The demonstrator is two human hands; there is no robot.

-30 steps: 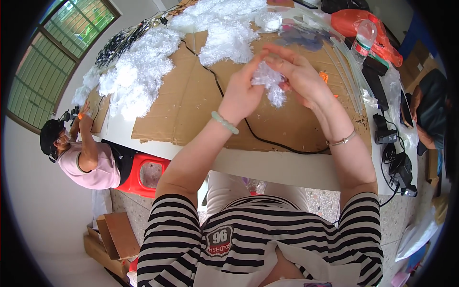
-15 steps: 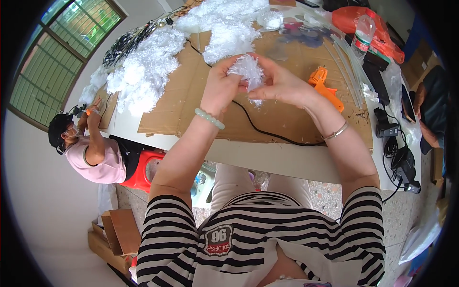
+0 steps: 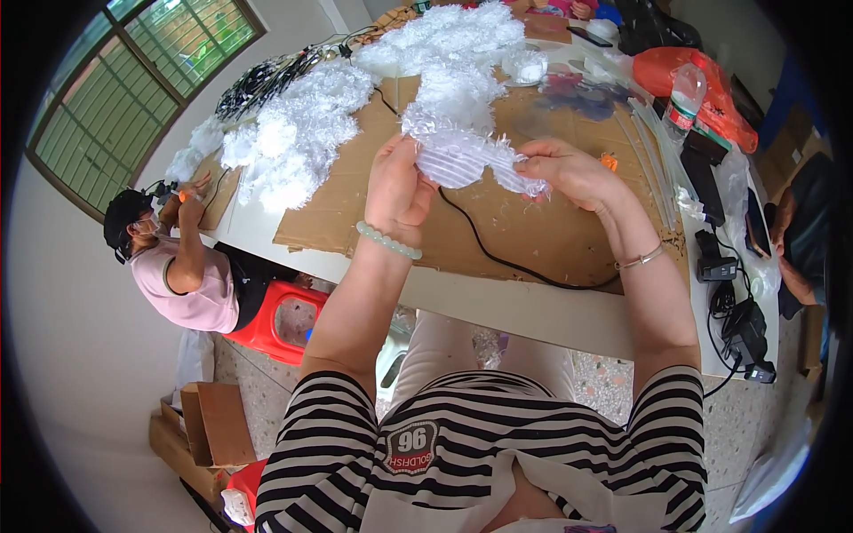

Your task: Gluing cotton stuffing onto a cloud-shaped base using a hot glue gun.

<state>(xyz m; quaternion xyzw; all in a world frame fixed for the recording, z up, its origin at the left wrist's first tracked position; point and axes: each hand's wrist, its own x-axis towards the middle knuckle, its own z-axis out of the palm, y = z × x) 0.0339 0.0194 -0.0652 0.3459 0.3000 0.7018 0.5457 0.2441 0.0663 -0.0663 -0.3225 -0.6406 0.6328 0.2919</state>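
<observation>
A white fringed piece [image 3: 466,158] with a ribbed middle is stretched between my two hands above the table. My left hand [image 3: 397,185], with a pale green bead bracelet on its wrist, grips the piece's left end. My right hand [image 3: 569,171], wearing a thin bangle, pinches its right end. Under them lies brown cardboard [image 3: 533,231] with a black cable [image 3: 506,262] running across it.
Heaps of white fringed pieces [image 3: 302,133] cover the far left of the table. A person in a pink top [image 3: 182,266] works at the left end beside a red stool [image 3: 275,320]. An orange bag [image 3: 702,89], a plastic bottle [image 3: 682,102] and black chargers [image 3: 737,302] lie at right.
Both hands have lifted the white piece off the cardboard and drawn it closer, and they have spread it out wider between them.
</observation>
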